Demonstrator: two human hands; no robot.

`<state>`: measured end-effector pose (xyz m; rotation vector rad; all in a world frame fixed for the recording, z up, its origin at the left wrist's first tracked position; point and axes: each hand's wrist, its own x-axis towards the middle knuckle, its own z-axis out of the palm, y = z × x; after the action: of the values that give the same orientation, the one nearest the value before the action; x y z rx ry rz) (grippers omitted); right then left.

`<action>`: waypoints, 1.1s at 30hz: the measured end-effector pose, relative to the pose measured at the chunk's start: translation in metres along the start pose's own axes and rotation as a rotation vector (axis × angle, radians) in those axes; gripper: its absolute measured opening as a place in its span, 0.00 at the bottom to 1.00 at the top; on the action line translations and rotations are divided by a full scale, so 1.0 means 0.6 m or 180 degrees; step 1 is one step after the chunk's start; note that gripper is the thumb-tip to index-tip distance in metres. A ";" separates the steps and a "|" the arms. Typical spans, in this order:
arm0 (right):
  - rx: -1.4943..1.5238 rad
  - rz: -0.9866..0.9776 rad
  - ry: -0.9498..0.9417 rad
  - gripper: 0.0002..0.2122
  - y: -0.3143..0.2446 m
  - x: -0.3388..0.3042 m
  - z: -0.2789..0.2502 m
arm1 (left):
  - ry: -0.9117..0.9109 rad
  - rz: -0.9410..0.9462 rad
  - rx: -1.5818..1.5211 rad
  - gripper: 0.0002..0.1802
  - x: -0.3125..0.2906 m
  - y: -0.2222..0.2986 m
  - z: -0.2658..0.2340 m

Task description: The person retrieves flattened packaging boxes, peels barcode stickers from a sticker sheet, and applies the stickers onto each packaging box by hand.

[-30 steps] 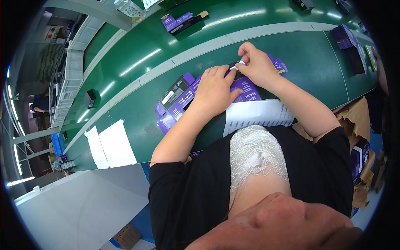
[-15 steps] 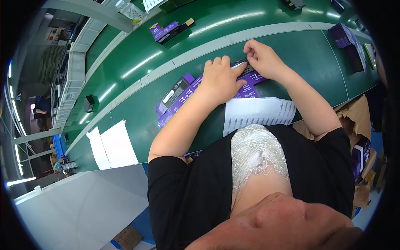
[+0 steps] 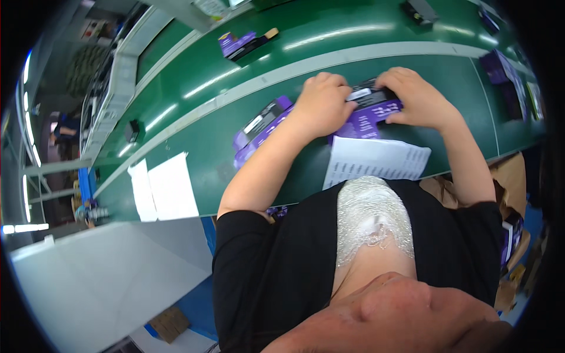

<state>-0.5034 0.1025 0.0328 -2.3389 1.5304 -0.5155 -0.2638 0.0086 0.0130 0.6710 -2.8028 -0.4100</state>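
Observation:
A flat purple and black carton [image 3: 368,117] lies on the green bench in front of me, a small white label on its black panel. My left hand [image 3: 323,105] has its fingers curled at the carton's left edge. Across from it, my right hand [image 3: 415,97] grips the right end, thumb below and fingers above. A white sheet printed with rows of labels [image 3: 376,160] lies nearest my body, just below the carton. More flat purple and black cartons [image 3: 262,130] rest to the left, partly behind my left forearm.
Two white sheets [image 3: 173,187] lie at the bench's left. Beyond a pale rail, the far green surface bears an open purple box [image 3: 236,44] and black boxes [image 3: 419,12]. A purple carton stack [image 3: 503,76] stands at right. Brown paper [image 3: 509,176] hangs by the right edge.
My hands have moved apart to the carton's two ends, uncovering its white label. The right hand has come down from the far edge. The whole view has shifted slightly.

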 end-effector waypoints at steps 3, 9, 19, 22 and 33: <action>-0.0301 -0.0046 0.0252 0.25 -0.027 -0.010 -0.016 | -0.0001 0.0141 -0.0227 0.33 0.009 0.022 -0.013; -0.0664 -0.0523 0.0873 0.26 -0.058 -0.007 -0.019 | 0.0586 -0.0004 0.0159 0.50 0.000 0.080 -0.045; 0.0810 0.0512 0.1194 0.12 -0.040 -0.117 -0.022 | -0.0488 -0.1663 0.0461 0.45 -0.182 -0.095 -0.082; 0.0923 0.0395 0.0933 0.10 -0.024 -0.135 -0.002 | 0.0311 -0.1070 0.0995 0.42 -0.192 -0.073 -0.079; 0.0414 0.0124 0.0516 0.04 -0.027 -0.168 0.066 | 0.0055 0.0393 -0.0068 0.10 -0.062 0.103 -0.002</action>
<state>-0.5095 0.2039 -0.0087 -2.2112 1.5580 -0.7873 -0.2561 0.0787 0.0280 0.4914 -2.8004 -0.4082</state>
